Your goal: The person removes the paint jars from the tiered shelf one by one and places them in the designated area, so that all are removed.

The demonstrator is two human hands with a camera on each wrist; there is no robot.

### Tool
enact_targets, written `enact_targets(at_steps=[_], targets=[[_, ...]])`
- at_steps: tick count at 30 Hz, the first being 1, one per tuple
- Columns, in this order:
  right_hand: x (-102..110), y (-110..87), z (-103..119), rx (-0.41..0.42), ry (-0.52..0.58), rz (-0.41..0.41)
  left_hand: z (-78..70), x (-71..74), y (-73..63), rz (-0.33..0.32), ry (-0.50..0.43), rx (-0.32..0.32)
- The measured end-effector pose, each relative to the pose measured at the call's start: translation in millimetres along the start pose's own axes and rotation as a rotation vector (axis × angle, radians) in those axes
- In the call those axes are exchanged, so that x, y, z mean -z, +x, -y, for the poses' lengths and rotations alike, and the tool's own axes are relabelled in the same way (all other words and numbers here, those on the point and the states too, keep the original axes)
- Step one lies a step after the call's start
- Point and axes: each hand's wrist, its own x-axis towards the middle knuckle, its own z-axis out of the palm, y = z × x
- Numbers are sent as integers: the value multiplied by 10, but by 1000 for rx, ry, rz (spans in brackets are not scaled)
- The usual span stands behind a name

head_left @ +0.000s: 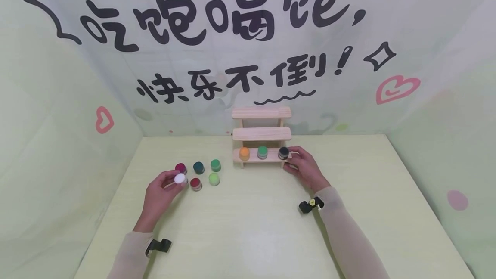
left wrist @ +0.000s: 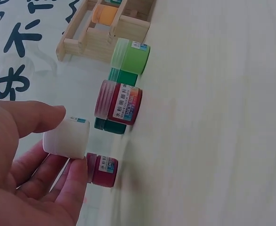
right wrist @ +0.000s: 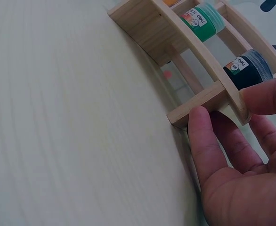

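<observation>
My left hand (head_left: 159, 197) pinches a white paint jar (left wrist: 67, 137) between thumb and fingers, at the left end of a group of jars. Close by stand a dark red jar (left wrist: 121, 102), a magenta jar (head_left: 181, 168), a dark teal jar (head_left: 199, 167), a green jar (head_left: 215, 165) and a light green jar (left wrist: 132, 56). At the back, my right hand (head_left: 306, 170) grips the right end of the lowest step of a wooden stand (right wrist: 194, 107). An orange jar (head_left: 244, 153), a green jar (right wrist: 204, 22) and a black jar (right wrist: 247, 69) sit along that step.
The stand's middle step (head_left: 261, 133) and top step (head_left: 261, 112) rise behind, close to a back cloth (head_left: 186, 119) printed with large dark characters. Cloth side walls flank the pale wooden table (head_left: 248, 218). Each wrist wears a small black camera (head_left: 160, 245).
</observation>
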Motion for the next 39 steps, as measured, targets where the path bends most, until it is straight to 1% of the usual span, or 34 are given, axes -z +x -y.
enact_targets(at_steps=[5, 12, 17, 21, 25, 29, 33, 35, 39], targets=[[-8, -7, 10, -7, -5, -6, 75, 12, -22, 0, 38, 31], [-26, -22, -10, -17, -20, -15, 156, 21, -40, -4, 117, 56], [-26, -21, -29, -14, -21, -24, 216, 33, -36, -9, 146, 71], [-25, -33, -27, -18, -23, -34, 229, 39, -32, -11, 163, 73], [-28, -33, -26, -21, -17, -38, 237, 45, -22, 4, 165, 75], [-29, -28, -22, -12, -7, -27, 205, 65, -6, 14, 173, 84], [-30, -26, -10, -12, 10, -27, 132, 105, 10, 13, 157, 102], [-31, -30, 0, -12, 12, -24, 96, 125, 14, 3, 139, 104], [-33, -30, 23, -11, 2, -15, 38, 138, 27, -31, 119, 84]])
